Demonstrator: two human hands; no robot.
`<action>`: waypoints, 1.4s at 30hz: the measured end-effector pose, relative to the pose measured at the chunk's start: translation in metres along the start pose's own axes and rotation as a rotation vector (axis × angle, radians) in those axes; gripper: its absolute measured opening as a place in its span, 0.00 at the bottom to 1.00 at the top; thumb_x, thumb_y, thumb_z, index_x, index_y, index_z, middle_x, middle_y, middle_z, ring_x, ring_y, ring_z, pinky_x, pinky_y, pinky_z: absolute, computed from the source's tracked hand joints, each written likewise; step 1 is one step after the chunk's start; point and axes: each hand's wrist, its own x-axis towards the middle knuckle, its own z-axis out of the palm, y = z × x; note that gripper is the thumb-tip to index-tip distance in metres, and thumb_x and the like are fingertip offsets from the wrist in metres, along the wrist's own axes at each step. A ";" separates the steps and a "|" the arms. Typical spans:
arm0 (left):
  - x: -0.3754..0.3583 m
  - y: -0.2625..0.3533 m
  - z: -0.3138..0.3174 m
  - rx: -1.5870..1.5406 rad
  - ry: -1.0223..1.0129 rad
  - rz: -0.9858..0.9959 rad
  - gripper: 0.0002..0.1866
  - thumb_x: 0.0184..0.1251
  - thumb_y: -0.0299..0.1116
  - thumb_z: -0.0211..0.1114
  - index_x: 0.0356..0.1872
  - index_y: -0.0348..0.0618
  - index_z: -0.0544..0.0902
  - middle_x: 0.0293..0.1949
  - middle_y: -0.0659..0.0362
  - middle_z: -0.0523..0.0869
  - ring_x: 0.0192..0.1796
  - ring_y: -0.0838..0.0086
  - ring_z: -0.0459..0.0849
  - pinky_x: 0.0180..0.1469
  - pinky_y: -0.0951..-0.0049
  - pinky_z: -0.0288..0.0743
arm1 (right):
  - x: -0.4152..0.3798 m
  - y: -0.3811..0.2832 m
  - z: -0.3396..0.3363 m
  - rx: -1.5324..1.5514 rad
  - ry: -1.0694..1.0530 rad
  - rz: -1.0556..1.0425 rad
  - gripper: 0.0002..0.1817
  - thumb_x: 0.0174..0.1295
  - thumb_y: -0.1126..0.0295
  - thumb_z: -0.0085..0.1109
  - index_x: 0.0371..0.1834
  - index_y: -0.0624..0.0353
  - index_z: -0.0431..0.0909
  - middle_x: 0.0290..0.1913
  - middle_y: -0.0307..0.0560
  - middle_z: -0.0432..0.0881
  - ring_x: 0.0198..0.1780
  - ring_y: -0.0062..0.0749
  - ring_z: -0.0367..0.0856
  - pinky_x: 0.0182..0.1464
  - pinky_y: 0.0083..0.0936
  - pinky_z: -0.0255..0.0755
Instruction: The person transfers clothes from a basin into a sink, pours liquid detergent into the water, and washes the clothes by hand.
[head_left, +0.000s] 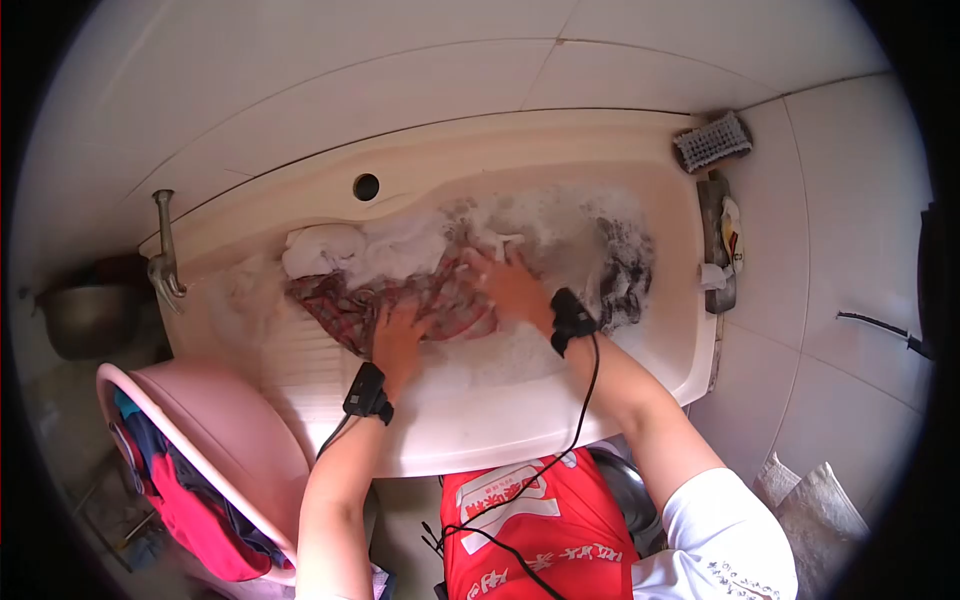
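A wet red-and-dark plaid cloth [335, 312] lies in the soapy water of a pale wash basin [420, 440], partly over its ribbed washboard side. My left hand [399, 340] presses on the cloth's near edge, fingers spread. To its right, my right hand [512, 288] rests on the cloth's right end with fingers apart and suds about them; the fingertips are partly hidden by foam. Behind the plaid cloth is a bunched white cloth [325, 250]. A dark cloth [625, 270] sits in foamy water to the right of my right hand. Each wrist wears a black strapped device.
A metal faucet [165, 245] stands at the basin's left end. A pink tub [215, 410] of clothes leans at the lower left, near a metal pot [90, 320]. A scrub brush [713, 143] sits on the back right corner. Black cables hang past a red apron [540, 520].
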 end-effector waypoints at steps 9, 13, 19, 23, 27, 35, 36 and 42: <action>0.011 -0.024 -0.028 0.047 -0.052 0.077 0.27 0.49 0.31 0.63 0.56 0.62 0.76 0.59 0.59 0.73 0.66 0.66 0.64 0.69 0.53 0.48 | -0.064 -0.016 0.031 0.126 0.148 0.336 0.34 0.45 0.62 0.60 0.60 0.60 0.68 0.66 0.49 0.64 0.68 0.41 0.57 0.64 0.41 0.55; 0.010 -0.020 -0.056 0.099 -0.032 0.084 0.25 0.48 0.30 0.64 0.52 0.60 0.80 0.62 0.58 0.70 0.69 0.63 0.59 0.69 0.47 0.44 | -0.104 -0.023 0.041 0.133 0.000 -0.001 0.34 0.46 0.59 0.60 0.59 0.62 0.68 0.66 0.49 0.64 0.66 0.42 0.61 0.62 0.42 0.57; 0.015 -0.029 -0.082 0.168 -0.295 -0.179 0.17 0.50 0.31 0.61 0.44 0.56 0.85 0.62 0.55 0.71 0.70 0.58 0.57 0.68 0.43 0.42 | -0.112 0.037 0.059 0.296 0.209 0.278 0.22 0.53 0.71 0.55 0.53 0.61 0.71 0.57 0.55 0.69 0.56 0.52 0.69 0.54 0.42 0.67; 0.030 0.031 -0.079 0.508 -0.339 -0.131 0.14 0.51 0.32 0.60 0.40 0.49 0.85 0.55 0.54 0.76 0.65 0.61 0.65 0.63 0.49 0.52 | -0.078 0.059 0.059 0.321 0.392 0.555 0.16 0.53 0.79 0.51 0.47 0.61 0.71 0.47 0.60 0.71 0.48 0.58 0.71 0.46 0.45 0.70; 0.033 0.070 -0.057 0.134 -0.250 -0.067 0.09 0.51 0.32 0.59 0.33 0.47 0.84 0.41 0.58 0.81 0.50 0.66 0.76 0.49 0.60 0.62 | -0.049 0.082 0.068 0.414 0.430 0.600 0.14 0.51 0.81 0.50 0.43 0.63 0.71 0.42 0.62 0.72 0.44 0.60 0.72 0.44 0.48 0.69; 0.023 0.085 -0.034 0.057 -0.397 -0.186 0.09 0.53 0.32 0.59 0.35 0.52 0.84 0.36 0.60 0.82 0.45 0.65 0.79 0.44 0.58 0.66 | -0.060 0.093 0.073 0.243 0.195 0.770 0.11 0.49 0.75 0.56 0.38 0.62 0.76 0.37 0.59 0.78 0.41 0.57 0.77 0.42 0.46 0.71; 0.017 0.085 -0.032 0.040 -0.323 -0.167 0.09 0.53 0.32 0.59 0.35 0.52 0.84 0.37 0.60 0.82 0.44 0.64 0.80 0.44 0.57 0.67 | -0.069 0.088 0.063 0.243 0.151 0.873 0.10 0.48 0.74 0.57 0.35 0.62 0.76 0.36 0.59 0.79 0.39 0.56 0.78 0.42 0.46 0.71; -0.014 0.064 0.003 -0.040 -0.215 -0.208 0.10 0.53 0.32 0.58 0.36 0.50 0.83 0.38 0.59 0.82 0.40 0.63 0.82 0.43 0.56 0.67 | -0.162 0.107 0.077 0.173 -0.215 0.906 0.08 0.50 0.73 0.55 0.31 0.63 0.79 0.39 0.58 0.80 0.39 0.53 0.80 0.44 0.46 0.73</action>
